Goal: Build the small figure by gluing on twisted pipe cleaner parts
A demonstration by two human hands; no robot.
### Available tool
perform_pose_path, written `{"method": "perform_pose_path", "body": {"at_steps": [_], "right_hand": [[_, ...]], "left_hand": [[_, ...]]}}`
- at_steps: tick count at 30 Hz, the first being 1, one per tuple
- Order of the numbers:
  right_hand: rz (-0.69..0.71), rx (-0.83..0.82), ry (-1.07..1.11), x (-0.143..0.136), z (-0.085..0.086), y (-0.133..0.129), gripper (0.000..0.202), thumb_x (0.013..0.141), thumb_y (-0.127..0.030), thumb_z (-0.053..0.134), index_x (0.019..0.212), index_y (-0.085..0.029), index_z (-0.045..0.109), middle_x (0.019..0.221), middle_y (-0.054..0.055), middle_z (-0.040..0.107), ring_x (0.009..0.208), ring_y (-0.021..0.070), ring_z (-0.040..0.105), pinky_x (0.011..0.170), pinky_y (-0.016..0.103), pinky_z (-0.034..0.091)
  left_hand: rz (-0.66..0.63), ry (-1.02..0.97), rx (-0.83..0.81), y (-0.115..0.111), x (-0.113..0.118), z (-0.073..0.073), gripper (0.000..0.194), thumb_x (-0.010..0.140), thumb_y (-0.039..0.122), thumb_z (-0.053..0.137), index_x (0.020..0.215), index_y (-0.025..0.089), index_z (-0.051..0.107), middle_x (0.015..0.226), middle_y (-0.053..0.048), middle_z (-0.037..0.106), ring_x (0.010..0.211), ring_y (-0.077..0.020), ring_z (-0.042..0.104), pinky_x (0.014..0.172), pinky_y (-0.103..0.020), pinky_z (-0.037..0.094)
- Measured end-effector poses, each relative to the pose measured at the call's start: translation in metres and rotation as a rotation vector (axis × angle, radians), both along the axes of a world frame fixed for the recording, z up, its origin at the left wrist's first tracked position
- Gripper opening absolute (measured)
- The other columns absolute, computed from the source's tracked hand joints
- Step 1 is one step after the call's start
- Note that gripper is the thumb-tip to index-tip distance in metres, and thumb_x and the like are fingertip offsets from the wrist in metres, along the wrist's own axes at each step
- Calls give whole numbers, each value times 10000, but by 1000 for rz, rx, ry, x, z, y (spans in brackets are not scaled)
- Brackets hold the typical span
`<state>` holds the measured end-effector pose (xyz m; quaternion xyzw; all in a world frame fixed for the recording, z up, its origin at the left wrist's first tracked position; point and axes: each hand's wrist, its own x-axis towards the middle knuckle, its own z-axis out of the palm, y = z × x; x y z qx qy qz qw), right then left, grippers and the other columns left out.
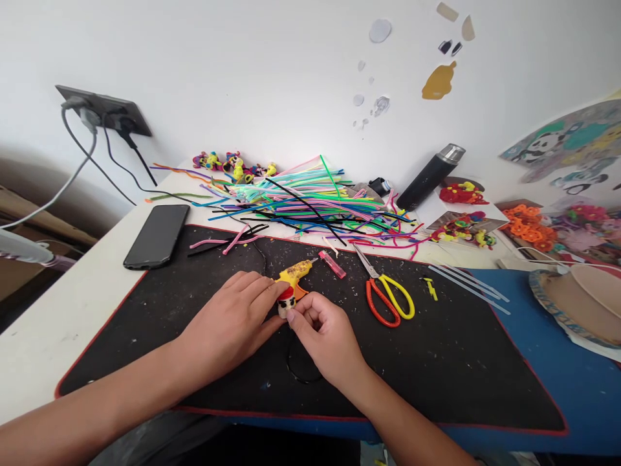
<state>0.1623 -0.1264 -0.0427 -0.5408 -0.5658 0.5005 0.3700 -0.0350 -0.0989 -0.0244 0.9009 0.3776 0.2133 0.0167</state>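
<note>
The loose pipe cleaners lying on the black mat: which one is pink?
The pink pipe cleaner is the bent one at the mat's far edge, right of the phone. The black pipe cleaners crossing it are dark and thinner-looking.

Two bare forearms are seen, ending in the left hand (231,321) and right hand (324,339); no sleeves, rings or watch are worn.

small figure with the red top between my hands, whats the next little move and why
Probably keep the small white figure with the red top pinched steady on the black mat. Both the left hand and the right hand have fingertips on it, and the yellow glue gun lies just behind, touching or nearly so. The right hand looks best placed to reach for the gun.
</note>
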Motion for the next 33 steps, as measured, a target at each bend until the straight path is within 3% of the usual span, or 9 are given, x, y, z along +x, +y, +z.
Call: {"method": "perform_pose_path", "body": {"at_steps": [17, 22, 29, 33], "right_hand": [[1, 4, 32, 0, 0, 0, 248, 933, -379, 675, 772, -203, 606, 581, -67, 464, 540, 107, 402, 531, 247, 326], [-39, -7, 124, 6, -1, -3, 303, 944, -465, 673, 796, -210, 603, 555, -73, 444, 484, 100, 368, 475, 238, 303], [-155, -63, 261, 20, -2, -10, 456, 896, -638, 702, 799, -215, 560, 518, -100, 377, 410, 75, 305, 409, 220, 244], [-137, -70, 246, 21, -6, -15, 492, 885, -675, 694, 798, -209, 563, 527, -98, 375, 420, 73, 307, 419, 220, 255]], "left_hand": [[-5, -24, -3, -1, 0, 0, 290, 1009, 309, 618, 1231, 127, 662, 1060, -133, 748, 932, -296, 668, 810, -430, 532], [-6, -115, -83, 7, -3, -4, 307, 988, 285, 658, 1261, 146, 652, 1149, -123, 756, 1020, -279, 691, 912, -431, 547], [116, -201, -159, 26, -14, -10, 386, 988, 380, 639, 1329, 198, 646, 1179, -108, 759, 1077, -265, 705, 973, -424, 567], [187, -214, -146, 35, -22, -15, 414, 970, 425, 654, 1324, 212, 665, 1218, -111, 757, 1121, -282, 698, 1037, -445, 551]]}}
